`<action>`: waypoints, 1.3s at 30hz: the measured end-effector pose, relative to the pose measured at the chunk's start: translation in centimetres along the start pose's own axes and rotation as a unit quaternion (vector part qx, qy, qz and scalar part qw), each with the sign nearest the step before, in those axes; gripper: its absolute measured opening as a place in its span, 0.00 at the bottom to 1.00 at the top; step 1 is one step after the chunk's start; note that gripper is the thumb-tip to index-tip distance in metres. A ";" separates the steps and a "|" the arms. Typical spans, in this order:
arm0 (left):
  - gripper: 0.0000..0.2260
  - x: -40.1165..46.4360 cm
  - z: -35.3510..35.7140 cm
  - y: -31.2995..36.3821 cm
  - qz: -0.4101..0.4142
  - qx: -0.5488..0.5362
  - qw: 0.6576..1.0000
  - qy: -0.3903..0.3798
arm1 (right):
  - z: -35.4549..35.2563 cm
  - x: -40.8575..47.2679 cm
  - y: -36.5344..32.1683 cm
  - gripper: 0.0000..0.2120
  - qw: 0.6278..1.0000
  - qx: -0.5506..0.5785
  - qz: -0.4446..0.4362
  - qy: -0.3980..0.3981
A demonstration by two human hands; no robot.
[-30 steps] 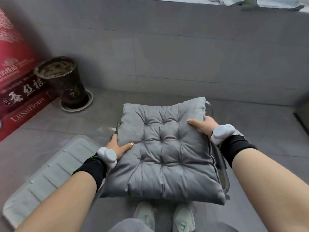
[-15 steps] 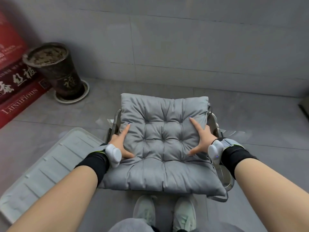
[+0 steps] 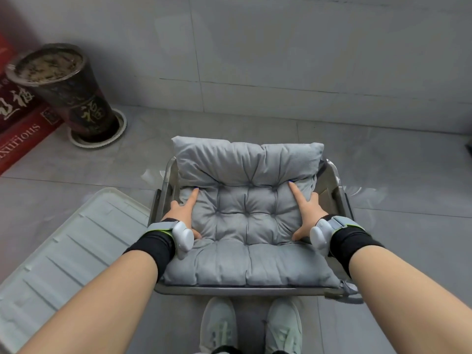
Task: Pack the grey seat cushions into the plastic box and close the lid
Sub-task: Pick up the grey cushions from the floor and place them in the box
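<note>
So the tufted grey fabric seat cushion (image 3: 245, 221) sat in the clear plastic box (image 3: 334, 180), far edge riding up over the rim. Left hand (image 3: 182, 213) and right hand (image 3: 309, 213) were both spread flat on it, equally close. The ribbed translucent lid (image 3: 66, 251) lay left on the grey tile floor (image 3: 396, 226).

A domestic interior, probably a balcony or utility corner of a home. Large grey tiles cover the floor (image 3: 383, 226) and the low wall (image 3: 281, 47). A dark plant pot (image 3: 76, 93) filled with soil stands on a saucer (image 3: 99, 139) in the corner, beside red gift boxes (image 3: 23, 129) printed "Luxurious". A household plastic box (image 3: 334, 180) holds a grey seat cushion (image 3: 245, 213).
</note>
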State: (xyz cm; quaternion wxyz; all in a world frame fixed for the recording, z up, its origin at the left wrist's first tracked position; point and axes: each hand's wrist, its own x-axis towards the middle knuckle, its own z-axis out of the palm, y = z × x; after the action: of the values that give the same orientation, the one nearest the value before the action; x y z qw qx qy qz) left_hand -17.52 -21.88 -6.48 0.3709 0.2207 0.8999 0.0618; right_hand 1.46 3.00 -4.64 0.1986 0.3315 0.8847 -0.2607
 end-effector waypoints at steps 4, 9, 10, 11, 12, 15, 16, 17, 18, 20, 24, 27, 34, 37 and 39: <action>0.55 1.7 1.7 0.0 -0.010 0.027 0.999 -0.016 | 1.6 1.4 0.9 0.62 1.000 -0.018 0.009 -0.009; 0.53 3.5 3.8 -0.5 -0.028 0.042 0.997 -0.063 | 3.9 3.1 2.1 0.61 0.997 -0.040 0.039 -0.050; 0.53 4.0 4.3 -0.7 -0.032 0.043 0.996 -0.068 | 4.4 3.5 2.3 0.61 0.997 -0.041 0.044 -0.054; 0.53 4.1 4.4 -0.7 -0.032 0.048 0.996 -0.070 | 4.6 3.5 2.4 0.60 0.996 -0.046 0.045 -0.056; 0.53 4.4 4.7 -0.8 -0.032 0.051 0.995 -0.074 | 4.9 3.8 2.5 0.60 0.996 -0.052 0.045 -0.059; 0.53 5.1 5.4 -1.1 -0.041 0.058 0.993 -0.091 | 5.9 4.5 2.9 0.59 0.994 -0.062 0.050 -0.072; 0.52 5.4 5.7 -1.2 -0.041 0.059 0.993 -0.095 | 6.3 4.8 3.1 0.58 0.994 -0.059 0.050 -0.075; 0.51 6.0 6.2 -1.3 -0.043 0.059 0.993 -0.097 | 7.0 5.4 3.5 0.58 0.995 -0.051 0.049 -0.075; 0.51 6.1 6.3 -1.4 -0.044 0.059 0.993 -0.094 | 7.1 5.5 3.6 0.57 0.995 -0.045 0.048 -0.072; 0.47 6.4 6.6 -1.5 -0.056 0.051 0.993 -0.088 | 7.3 5.9 3.9 0.57 0.996 -0.040 0.042 -0.074; 0.28 6.4 6.7 -0.6 -0.021 0.140 0.990 0.027 | 7.1 6.0 4.4 0.58 0.992 -0.102 0.047 -0.059; 0.30 6.2 6.4 0.3 0.103 0.195 0.971 0.090 | 6.3 5.8 4.0 0.56 0.985 -0.169 -0.017 0.009; 0.52 6.8 6.9 0.4 0.136 0.195 0.971 -0.003 | 7.1 6.7 3.1 0.63 0.973 -0.200 -0.099 -0.059; 0.53 7.4 7.9 -0.3 0.130 0.197 0.972 -0.004 | 8.4 7.0 3.8 0.62 0.969 -0.219 -0.095 -0.071; 0.53 8.2 8.7 -0.9 0.124 0.188 0.974 -0.010 | 9.2 7.5 4.3 0.62 0.970 -0.209 -0.095 -0.081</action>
State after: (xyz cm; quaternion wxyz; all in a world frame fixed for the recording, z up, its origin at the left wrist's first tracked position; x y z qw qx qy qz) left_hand -16.90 -19.52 -18.21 0.3210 0.3965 0.8576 -0.0651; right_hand 0.81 3.98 -17.21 0.3087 0.1748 0.9280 -0.1140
